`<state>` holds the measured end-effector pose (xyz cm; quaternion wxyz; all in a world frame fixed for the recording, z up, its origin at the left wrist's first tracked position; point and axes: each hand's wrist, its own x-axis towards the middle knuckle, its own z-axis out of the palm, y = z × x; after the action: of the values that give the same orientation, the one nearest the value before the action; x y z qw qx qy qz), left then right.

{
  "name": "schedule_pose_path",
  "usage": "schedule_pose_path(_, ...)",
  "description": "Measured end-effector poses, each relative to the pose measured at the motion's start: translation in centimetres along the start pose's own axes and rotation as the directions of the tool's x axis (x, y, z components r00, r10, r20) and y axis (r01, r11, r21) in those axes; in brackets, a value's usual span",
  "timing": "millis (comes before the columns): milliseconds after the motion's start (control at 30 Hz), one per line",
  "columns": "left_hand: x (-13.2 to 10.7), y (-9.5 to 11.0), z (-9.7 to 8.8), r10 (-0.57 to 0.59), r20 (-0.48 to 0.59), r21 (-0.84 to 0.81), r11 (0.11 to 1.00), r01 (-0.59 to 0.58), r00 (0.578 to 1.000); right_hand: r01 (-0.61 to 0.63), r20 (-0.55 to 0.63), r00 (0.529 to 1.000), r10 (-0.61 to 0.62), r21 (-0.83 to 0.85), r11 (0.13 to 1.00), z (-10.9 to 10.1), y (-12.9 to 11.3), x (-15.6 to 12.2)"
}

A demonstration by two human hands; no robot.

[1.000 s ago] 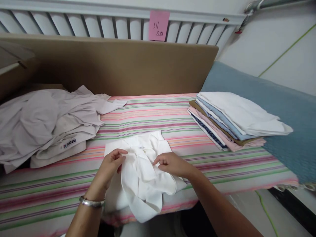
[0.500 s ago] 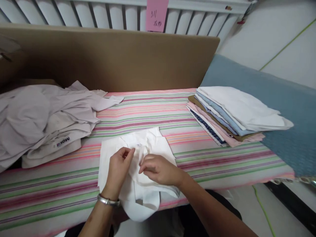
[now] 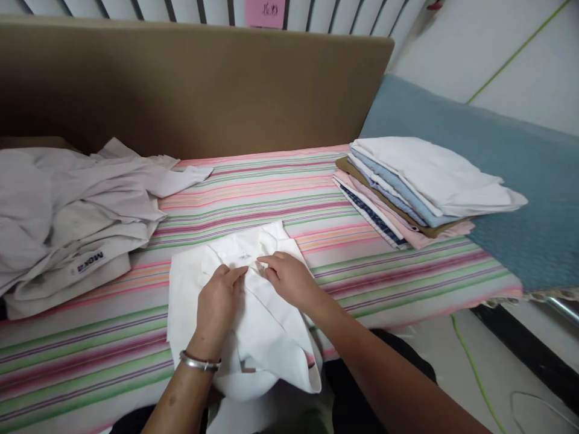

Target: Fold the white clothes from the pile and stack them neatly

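A white shirt (image 3: 271, 325) lies on the striped bedsheet (image 3: 384, 271) at the near edge, its lower part hanging over the side. My left hand (image 3: 218, 304), a silver bangle on its wrist, rests on the shirt just below the collar with fingers pinched on the fabric. Right beside it, my right hand (image 3: 287, 278) pinches the shirt's front near the collar. The fingertips of both hands almost meet at the neckline.
A heap of crumpled pale garments (image 3: 67, 211) lies at the left. A stack of folded shirts (image 3: 416, 187) sits at the right, partly on a blue blanket (image 3: 520, 181). A brown board (image 3: 203, 84) stands along the back.
Both hands have moved up the shirt and closer together, meeting at the collar. The shirt's front has been drawn flatter. The camera has tilted downward.
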<state>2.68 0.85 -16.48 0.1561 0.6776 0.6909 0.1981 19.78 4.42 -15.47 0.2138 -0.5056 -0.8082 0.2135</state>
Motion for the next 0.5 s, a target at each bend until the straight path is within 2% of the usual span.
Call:
schedule_pose_path(300, 0.0, 0.47, -0.45, -0.024, -0.03, -0.048, 0.999, 0.023, 0.999, -0.006, 0.029, 1.0, 0.008, -0.073, 0.997, 0.09, -0.15, 0.1)
schedule_pose_path(500, 0.04, 0.71, -0.37, -0.041, 0.004, 0.061, 0.997, 0.041, 0.999, -0.001, 0.013, 1.0, 0.002, -0.075, 0.997, 0.49, 0.02, -0.02)
